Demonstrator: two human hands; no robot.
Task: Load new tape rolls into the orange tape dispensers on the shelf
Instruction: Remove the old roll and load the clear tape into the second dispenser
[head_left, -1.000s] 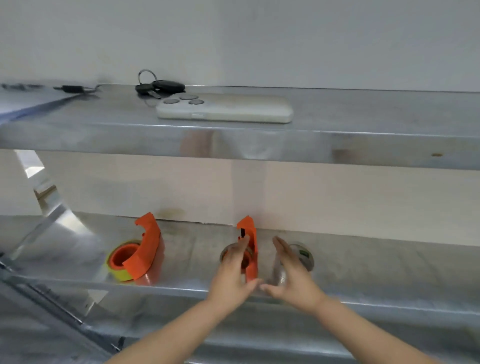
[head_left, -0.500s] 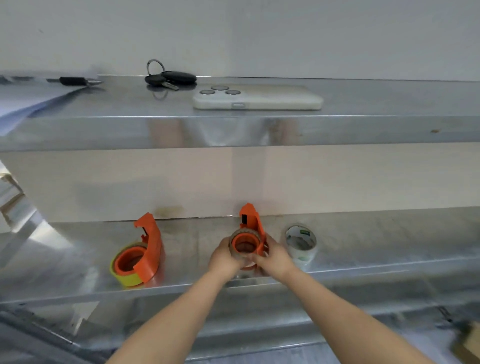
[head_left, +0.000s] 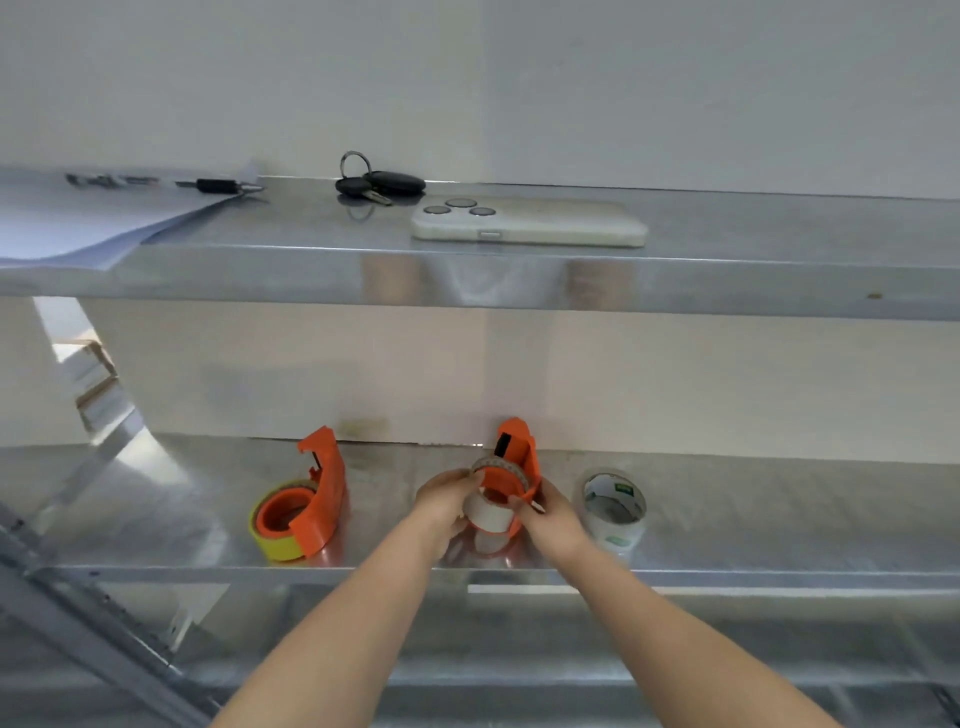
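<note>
Two orange tape dispensers stand on the lower metal shelf (head_left: 779, 519). The left dispenser (head_left: 322, 493) holds a yellow tape roll (head_left: 275, 545). The middle dispenser (head_left: 514, 462) is gripped between both hands. My left hand (head_left: 447, 499) holds a pale roll or core (head_left: 488, 512) tilted out at the dispenser's hub. My right hand (head_left: 550, 514) clasps the dispenser's right side. A clear tape roll with a white and green core (head_left: 615, 501) stands just right of my right hand.
The upper shelf (head_left: 779, 270) carries a white phone (head_left: 530, 223), keys (head_left: 379, 184), a pen (head_left: 218, 185) and paper sheets (head_left: 78, 223) at the left. A slanted metal brace (head_left: 78, 623) runs at the lower left.
My hands went from open beside the middle dispenser to closed on it. The pale roll has tilted outward from the hub. The view shifted.
</note>
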